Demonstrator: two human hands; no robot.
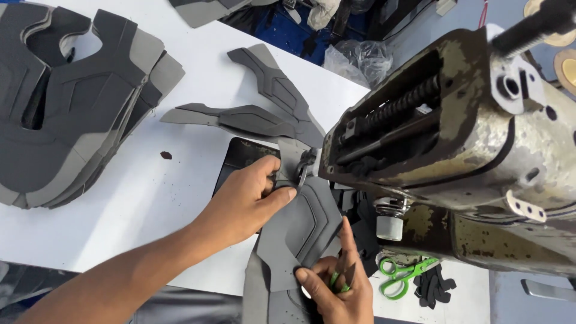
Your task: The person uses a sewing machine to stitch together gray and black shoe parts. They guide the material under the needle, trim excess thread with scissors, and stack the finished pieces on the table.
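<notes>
Two hands: both pinch the grey shoe piece [306, 222]
Left hand [249, 201]: keep the edge flat near the sewing machine [456, 150]
Right hand [336, 282]: also grips green snips [336, 281]; feed evenly

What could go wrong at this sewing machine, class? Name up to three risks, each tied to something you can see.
1. The left hand presses the grey shoe piece right beside the needle area; fingertips might get caught.
2. The right hand holds a green-handled tool while steadying the piece, so its grip could slip.
3. The green scissors lie near the table edge and might fall.
</notes>
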